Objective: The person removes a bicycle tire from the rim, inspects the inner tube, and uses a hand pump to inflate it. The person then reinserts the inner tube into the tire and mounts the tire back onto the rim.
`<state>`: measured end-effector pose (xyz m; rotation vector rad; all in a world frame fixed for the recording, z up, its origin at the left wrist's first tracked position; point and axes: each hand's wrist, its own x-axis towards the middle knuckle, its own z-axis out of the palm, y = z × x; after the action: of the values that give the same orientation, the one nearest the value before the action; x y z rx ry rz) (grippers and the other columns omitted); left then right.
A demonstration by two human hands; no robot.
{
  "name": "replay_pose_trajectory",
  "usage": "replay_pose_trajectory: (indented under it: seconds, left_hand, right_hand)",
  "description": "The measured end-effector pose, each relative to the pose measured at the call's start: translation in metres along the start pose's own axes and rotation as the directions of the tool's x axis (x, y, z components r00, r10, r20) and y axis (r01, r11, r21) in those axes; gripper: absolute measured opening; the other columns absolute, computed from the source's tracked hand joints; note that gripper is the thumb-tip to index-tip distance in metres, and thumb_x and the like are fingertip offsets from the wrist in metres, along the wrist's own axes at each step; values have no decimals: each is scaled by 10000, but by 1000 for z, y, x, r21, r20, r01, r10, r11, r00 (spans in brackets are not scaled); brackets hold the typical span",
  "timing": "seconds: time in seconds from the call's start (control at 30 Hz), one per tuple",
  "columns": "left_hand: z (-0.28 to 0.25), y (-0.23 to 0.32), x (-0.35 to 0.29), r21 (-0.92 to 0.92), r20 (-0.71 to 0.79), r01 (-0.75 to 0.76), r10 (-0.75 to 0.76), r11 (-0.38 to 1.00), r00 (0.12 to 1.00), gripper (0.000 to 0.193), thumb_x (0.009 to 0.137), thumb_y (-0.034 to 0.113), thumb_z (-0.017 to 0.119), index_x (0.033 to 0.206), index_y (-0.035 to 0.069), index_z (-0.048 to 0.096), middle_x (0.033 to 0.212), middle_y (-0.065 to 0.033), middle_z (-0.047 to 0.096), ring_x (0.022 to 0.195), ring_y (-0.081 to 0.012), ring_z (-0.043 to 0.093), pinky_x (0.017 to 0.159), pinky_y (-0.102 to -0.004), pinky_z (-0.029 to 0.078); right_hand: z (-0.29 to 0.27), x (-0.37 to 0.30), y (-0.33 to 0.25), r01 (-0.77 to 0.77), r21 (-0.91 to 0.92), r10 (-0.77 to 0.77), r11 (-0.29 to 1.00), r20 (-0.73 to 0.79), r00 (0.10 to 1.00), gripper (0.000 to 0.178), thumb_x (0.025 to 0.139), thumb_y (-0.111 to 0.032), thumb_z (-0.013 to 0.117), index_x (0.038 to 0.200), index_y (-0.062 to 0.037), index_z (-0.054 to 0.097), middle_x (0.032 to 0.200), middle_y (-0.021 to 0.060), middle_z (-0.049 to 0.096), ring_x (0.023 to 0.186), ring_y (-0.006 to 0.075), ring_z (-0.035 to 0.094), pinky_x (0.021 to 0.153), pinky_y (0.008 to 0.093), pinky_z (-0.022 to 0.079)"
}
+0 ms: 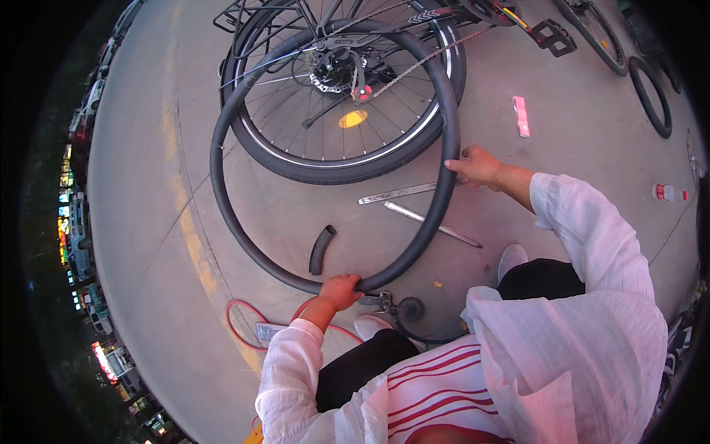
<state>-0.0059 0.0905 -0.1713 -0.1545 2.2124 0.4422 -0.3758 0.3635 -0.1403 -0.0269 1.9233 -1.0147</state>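
Note:
A black bicycle inner tube [439, 211], looking filled out and round, is held up in a wide ring in front of me. My left hand [341, 291] is closed round its near, lower side. On its right side, my right hand [477, 167] pinches the tube between thumb and fingers. Behind the far part of the ring lies the bicycle's rear wheel [336, 172], tyre fitted, with chain and disc brake showing. Two metal tyre levers [399, 194] rest on the ground near my right hand, partly crossed by the tube. A short curved piece of black rubber tubing [321, 250] lies inside the ring.
Beside my left foot are a red hose [237, 303] and a metal-and-black fitting [381, 300]. Farther right lie a pink strip [521, 117], another black rubber ring [651, 96] and a small red-and-white container [662, 192]. A pedal [553, 37] sticks out at the top.

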Motion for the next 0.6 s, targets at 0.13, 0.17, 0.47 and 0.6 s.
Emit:
replay_pose_trajectory:
  seconds: [0.13,0.17,0.47,0.6]
  left_hand:
    - [-12,33,3,-76,101,-73,81,994,992,455,814,371,706,1168,112,586,1076,-162,638,1037,-366,607,888,-446,487]
    - [-12,37,4,-96,129,-88,100,992,987,461,813,375,706,1171,111,583,1075,-167,636,1035,-370,607,884,-448,486]
    - [-29,146,32,-477,37,-160,201,864,979,492,873,366,680,1232,54,552,1097,-200,615,1009,-349,609,859,-397,481]
    - [-74,205,67,-550,10,-58,76,833,997,457,880,355,672,1190,36,569,1048,-200,635,954,-354,625,825,-405,490]
  right_hand:
    - [-2,26,20,358,-12,-357,934,-85,930,543,880,-351,700,1157,53,466,961,166,635,830,229,656,709,372,543]
    - [0,25,10,443,-74,-449,893,-134,883,527,879,-345,689,1141,58,473,946,204,635,830,283,658,728,403,538]
    - [-22,67,-48,490,-25,-414,872,-572,708,497,879,-270,659,1168,81,458,1010,316,611,969,455,611,847,492,497]
    - [-62,85,-64,629,-117,-534,768,-659,530,540,853,-211,695,1244,64,443,1196,275,484,1124,426,496,952,424,450]
